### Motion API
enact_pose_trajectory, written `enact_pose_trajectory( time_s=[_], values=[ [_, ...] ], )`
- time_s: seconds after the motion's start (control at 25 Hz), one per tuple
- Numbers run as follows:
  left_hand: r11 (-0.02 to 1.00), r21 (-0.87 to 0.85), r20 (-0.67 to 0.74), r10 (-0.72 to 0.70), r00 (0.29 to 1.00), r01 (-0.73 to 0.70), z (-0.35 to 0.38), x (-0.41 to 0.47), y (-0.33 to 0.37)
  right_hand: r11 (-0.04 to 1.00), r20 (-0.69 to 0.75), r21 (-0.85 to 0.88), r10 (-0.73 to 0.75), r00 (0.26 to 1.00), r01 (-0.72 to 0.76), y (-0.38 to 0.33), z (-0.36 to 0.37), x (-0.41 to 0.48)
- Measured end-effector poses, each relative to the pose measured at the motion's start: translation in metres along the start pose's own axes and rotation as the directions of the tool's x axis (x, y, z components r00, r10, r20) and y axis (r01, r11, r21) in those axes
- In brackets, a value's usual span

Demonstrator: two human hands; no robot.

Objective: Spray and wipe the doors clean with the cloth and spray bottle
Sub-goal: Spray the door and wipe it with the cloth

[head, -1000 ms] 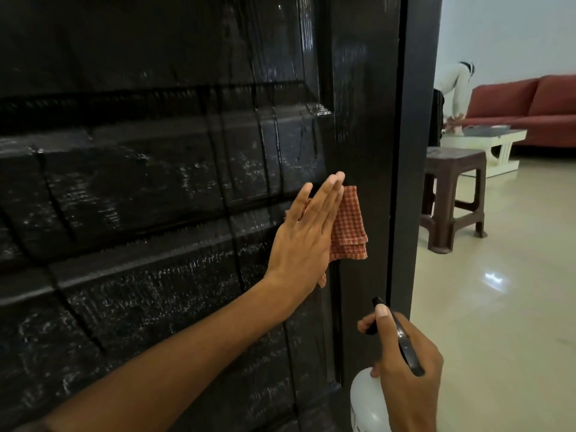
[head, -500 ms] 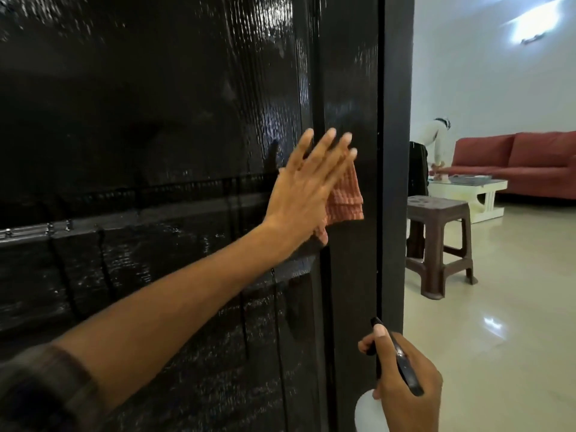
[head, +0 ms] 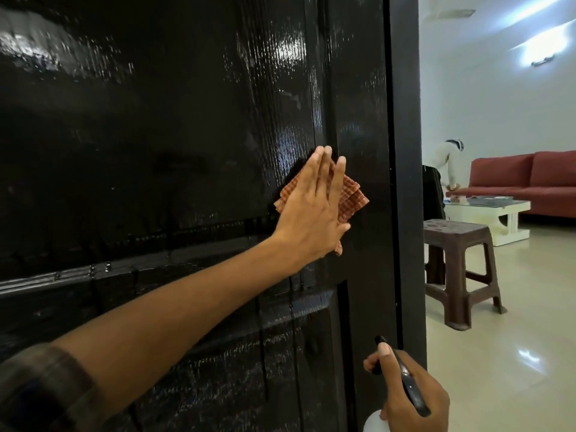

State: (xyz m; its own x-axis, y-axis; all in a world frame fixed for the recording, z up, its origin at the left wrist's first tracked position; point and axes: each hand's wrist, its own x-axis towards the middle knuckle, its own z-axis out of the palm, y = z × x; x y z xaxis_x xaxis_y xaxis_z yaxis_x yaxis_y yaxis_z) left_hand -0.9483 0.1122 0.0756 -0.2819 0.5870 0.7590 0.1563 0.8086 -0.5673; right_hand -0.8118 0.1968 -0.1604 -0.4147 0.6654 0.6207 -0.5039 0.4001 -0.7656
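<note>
My left hand (head: 311, 219) mid-frame, fingers straight, pressing cloth (head: 352, 201) flat on black door (head: 156, 135) (glossy), my right hand (head: 433, 400) lower right, clamped round spray bottle (head: 410, 390)

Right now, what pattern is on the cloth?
Orange-and-pale checks on the cloth, clearest in the head view.

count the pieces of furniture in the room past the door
3: a brown stool nearest the door, a white coffee table behind it, a red sofa by the far wall. The door may hide more.
</note>
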Motion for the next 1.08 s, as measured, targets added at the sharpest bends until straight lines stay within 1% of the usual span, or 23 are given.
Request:
enact_pose_trajectory(
  time_s=[0.08,0.16,0.24,0.36,0.48,0.56,0.72,0.8,0.92,1.08],
  values=[
    [0.996,0.073,0.013,-0.052,0.999,0.051,0.003,0.001,0.015,0.998,0.025,-0.042,-0.053,0.998,0.054,0.003,0.002,0.0],
    [0.996,0.05,-0.022,-0.074,0.997,0.075,0.005,0.001,0.014,0.998,0.033,-0.008,-0.07,0.997,0.07,0.002,0.003,-0.002],
    [1.0,0.023,-0.053,-0.017,0.998,0.019,0.008,0.0,0.002,0.999,0.025,0.045,-0.028,0.999,0.027,-0.004,0.003,-0.002],
    [0.996,0.017,-0.075,0.087,0.993,-0.086,0.009,0.001,-0.02,0.998,0.039,0.058,0.016,0.999,-0.019,-0.009,0.005,0.003],
    [0.993,0.0,-0.094,0.116,0.989,-0.117,0.004,0.0,-0.051,0.996,0.043,0.078,0.029,0.999,-0.032,-0.022,0.014,0.014],
    [0.991,0.006,-0.094,0.133,0.987,-0.133,-0.001,-0.007,-0.076,0.995,0.091,0.095,0.022,0.996,-0.03,-0.038,0.024,0.021],
    [0.979,0.073,-0.079,0.197,0.977,-0.191,-0.009,-0.034,-0.119,0.991,0.194,0.132,-0.043,0.98,0.017,-0.073,0.044,0.031],
    [0.98,0.092,-0.083,0.186,0.979,-0.178,-0.015,-0.045,-0.139,0.987,0.21,0.156,-0.061,0.976,0.028,-0.086,0.053,0.032],
    [0.989,0.095,-0.096,0.125,0.988,-0.116,-0.025,-0.061,-0.18,0.985,0.227,0.167,-0.067,0.972,0.029,-0.101,0.064,0.035],
    [0.995,0.078,-0.102,0.064,0.993,-0.056,-0.04,-0.1,-0.244,0.975,0.248,0.218,-0.023,0.969,-0.032,-0.12,0.072,0.047]
  ],
)
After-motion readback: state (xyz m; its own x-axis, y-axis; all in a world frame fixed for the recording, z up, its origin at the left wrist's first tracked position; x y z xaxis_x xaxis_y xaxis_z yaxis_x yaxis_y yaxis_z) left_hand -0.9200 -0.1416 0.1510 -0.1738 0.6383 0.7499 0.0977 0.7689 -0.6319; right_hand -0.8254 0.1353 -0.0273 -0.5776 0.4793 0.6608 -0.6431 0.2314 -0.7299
